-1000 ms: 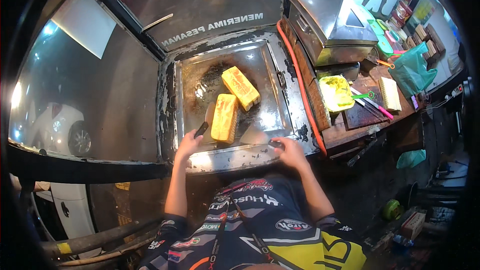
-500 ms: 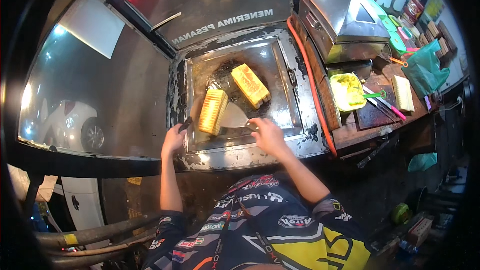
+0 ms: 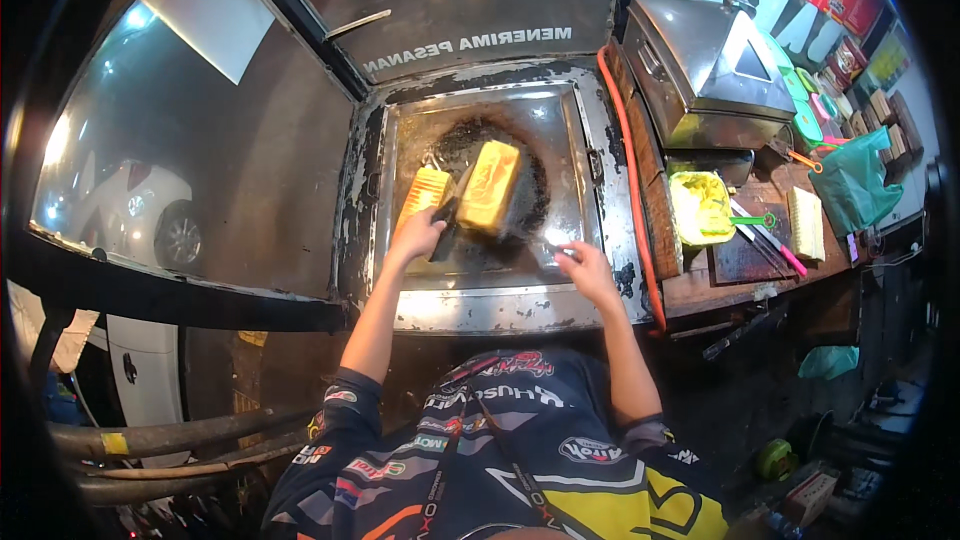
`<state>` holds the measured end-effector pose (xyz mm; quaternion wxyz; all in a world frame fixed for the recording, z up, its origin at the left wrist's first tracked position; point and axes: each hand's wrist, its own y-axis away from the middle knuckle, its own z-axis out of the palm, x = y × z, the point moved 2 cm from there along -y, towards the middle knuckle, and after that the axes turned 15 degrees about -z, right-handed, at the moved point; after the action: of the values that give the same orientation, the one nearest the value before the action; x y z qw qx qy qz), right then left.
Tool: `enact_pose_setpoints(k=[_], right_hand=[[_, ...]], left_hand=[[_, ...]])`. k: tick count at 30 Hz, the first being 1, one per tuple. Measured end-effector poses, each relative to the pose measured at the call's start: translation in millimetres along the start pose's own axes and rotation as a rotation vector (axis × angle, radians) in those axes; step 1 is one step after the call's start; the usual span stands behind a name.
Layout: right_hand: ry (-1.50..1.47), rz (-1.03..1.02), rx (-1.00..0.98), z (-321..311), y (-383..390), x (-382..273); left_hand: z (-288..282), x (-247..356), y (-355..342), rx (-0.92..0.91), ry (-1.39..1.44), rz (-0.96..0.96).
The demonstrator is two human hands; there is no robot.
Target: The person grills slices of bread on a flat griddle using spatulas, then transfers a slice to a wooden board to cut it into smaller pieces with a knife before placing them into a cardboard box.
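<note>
Two yellow, toasted bread loaves lie on the steel griddle [image 3: 552, 140]: one with grooves on the left [image 3: 424, 192] and a smoother one [image 3: 488, 185] right of it. My left hand [image 3: 420, 232] is closed on a dark-handled spatula [image 3: 449, 207], whose blade stands between the loaves, partly hiding the left one. My right hand [image 3: 582, 265] grips a second spatula by its handle [image 3: 556, 249], below and right of the smoother loaf; its blade is blurred.
At the right, an orange hose [image 3: 630, 165], a steel box [image 3: 712, 70], a tub of yellow spread [image 3: 698, 202], knives [image 3: 760, 245], bread slices [image 3: 805, 222] and a green plastic bag [image 3: 860, 180]. Glass panels surround the griddle; a white car [image 3: 130, 205] shows through the left one.
My left hand has moved right and inward with its spatula, between the loaves. The smoother loaf has turned more upright in view. My right hand has drawn away from the grooved loaf.
</note>
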<state>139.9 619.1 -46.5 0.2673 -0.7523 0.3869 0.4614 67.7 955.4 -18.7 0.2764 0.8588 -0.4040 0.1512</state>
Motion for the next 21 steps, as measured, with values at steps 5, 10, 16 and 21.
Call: enact_pose_setpoints(k=[5, 10, 16, 21], right_hand=[[0.323, -0.001, 0.102, -21, 23, -4], [0.448, -0.204, 0.134, -3, 9, -20], [0.525, -0.218, 0.093, -18, 10, -83], [0.373, -0.067, 0.132, -29, -6, -52]], left_hand=[[9, -1, 18, -0.139, 0.04, 0.094], [27, -1, 42, -0.25, 0.208, 0.041], [9, -26, 46, -0.076, 0.102, -0.02], [-9, -35, 68, -0.108, 0.224, -0.127]])
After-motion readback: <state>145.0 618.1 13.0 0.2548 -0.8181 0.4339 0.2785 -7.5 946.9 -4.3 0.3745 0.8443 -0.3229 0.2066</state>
